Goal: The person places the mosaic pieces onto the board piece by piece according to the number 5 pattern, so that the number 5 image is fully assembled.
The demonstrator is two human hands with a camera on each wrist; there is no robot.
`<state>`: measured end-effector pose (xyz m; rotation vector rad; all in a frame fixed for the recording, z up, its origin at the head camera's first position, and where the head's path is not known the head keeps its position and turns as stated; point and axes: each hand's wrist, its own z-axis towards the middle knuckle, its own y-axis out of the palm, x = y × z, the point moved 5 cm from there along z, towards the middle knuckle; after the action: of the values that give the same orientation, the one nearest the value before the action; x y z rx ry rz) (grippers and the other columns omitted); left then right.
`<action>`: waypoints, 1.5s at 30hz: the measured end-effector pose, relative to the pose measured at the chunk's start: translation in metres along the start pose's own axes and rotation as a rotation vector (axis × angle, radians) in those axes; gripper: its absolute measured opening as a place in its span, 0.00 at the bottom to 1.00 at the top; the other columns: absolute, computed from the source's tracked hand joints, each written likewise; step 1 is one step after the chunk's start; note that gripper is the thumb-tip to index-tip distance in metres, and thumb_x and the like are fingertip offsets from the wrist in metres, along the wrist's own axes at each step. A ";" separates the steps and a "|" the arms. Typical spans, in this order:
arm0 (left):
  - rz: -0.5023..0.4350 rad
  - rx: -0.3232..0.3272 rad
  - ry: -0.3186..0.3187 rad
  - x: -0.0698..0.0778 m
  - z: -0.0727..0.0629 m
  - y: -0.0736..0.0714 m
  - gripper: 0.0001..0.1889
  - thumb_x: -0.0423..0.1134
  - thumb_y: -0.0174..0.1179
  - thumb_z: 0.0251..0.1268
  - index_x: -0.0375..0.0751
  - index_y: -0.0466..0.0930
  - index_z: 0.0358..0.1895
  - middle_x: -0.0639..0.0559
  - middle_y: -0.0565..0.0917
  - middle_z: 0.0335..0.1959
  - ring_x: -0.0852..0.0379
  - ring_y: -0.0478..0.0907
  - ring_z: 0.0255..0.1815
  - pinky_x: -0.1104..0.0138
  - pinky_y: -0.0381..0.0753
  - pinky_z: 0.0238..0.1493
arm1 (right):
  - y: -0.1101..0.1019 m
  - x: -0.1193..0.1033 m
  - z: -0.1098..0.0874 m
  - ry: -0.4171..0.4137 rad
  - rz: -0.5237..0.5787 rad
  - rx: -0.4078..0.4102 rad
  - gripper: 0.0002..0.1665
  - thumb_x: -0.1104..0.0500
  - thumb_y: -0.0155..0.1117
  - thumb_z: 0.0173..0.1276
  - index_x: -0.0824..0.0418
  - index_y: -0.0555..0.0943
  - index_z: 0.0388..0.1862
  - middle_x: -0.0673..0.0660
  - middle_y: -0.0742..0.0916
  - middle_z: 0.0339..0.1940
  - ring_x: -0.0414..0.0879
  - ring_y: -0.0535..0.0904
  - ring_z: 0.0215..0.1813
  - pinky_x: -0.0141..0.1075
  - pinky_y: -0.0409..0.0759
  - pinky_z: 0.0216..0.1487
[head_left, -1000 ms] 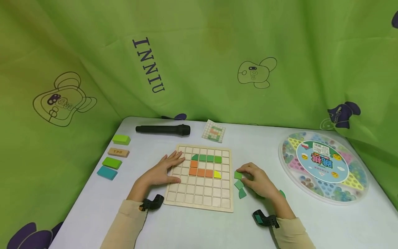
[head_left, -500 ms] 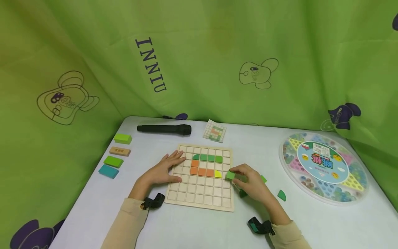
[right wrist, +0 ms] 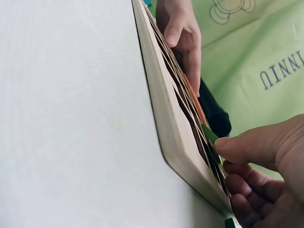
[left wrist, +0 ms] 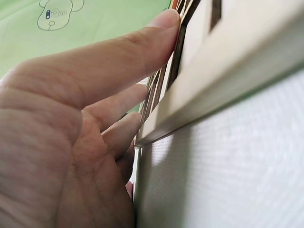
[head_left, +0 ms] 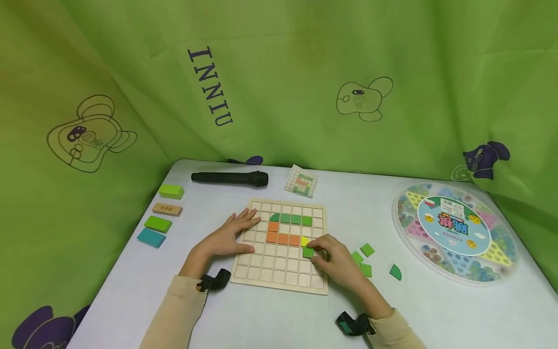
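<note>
A wooden grid board (head_left: 279,286) lies on the white table. Across its left edge rests my left hand (head_left: 226,238), fingers spread and thumb out; in the left wrist view its thumb (left wrist: 164,28) touches the board's rim. My right hand (head_left: 337,259) pinches a green square tile (head_left: 307,253) between thumb and fingers. That tile is over a cell on the near side of a yellow tile (head_left: 305,241); whether it sits fully down I cannot tell. Orange tiles (head_left: 283,239) and a row of green tiles (head_left: 291,219) fill other cells.
Loose green squares (head_left: 365,270) and a green quarter-round piece (head_left: 395,272) lie right of the board. Behind it are a pattern card (head_left: 302,181) and a black microphone (head_left: 229,179). Coloured blocks (head_left: 158,224) line the left; a round Chinese checkers box (head_left: 453,228) stands right.
My right hand has picked up a green square from beside the board and carried it left onto the grid, below the yellow tile. The left hand stays in place.
</note>
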<state>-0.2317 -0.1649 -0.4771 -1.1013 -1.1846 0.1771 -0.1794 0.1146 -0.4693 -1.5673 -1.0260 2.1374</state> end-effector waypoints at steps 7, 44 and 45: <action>-0.001 -0.010 -0.002 0.002 0.000 -0.001 0.46 0.53 0.68 0.52 0.41 0.58 0.73 0.43 0.49 0.77 0.43 0.39 0.78 0.44 0.35 0.75 | 0.005 -0.001 -0.002 -0.009 -0.011 -0.007 0.16 0.64 0.69 0.58 0.55 0.83 0.46 0.47 0.81 0.45 0.42 0.75 0.47 0.31 0.73 0.40; -0.016 -0.011 -0.023 0.002 -0.001 -0.001 0.45 0.51 0.68 0.53 0.42 0.57 0.73 0.46 0.49 0.77 0.46 0.38 0.78 0.47 0.34 0.75 | -0.088 0.080 -0.042 0.031 -0.072 -0.005 0.23 0.71 0.63 0.60 0.62 0.78 0.55 0.58 0.80 0.54 0.37 0.71 0.58 0.10 0.60 0.56; -0.013 -0.014 -0.023 0.002 -0.001 -0.001 0.45 0.52 0.68 0.53 0.42 0.57 0.73 0.46 0.49 0.77 0.46 0.38 0.78 0.47 0.34 0.75 | -0.087 0.081 -0.043 0.020 -0.072 -0.006 0.23 0.71 0.63 0.60 0.61 0.79 0.55 0.57 0.79 0.55 0.34 0.70 0.58 0.09 0.59 0.56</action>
<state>-0.2303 -0.1642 -0.4749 -1.1058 -1.2150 0.1723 -0.1839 0.2411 -0.4724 -1.5272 -1.0666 2.0691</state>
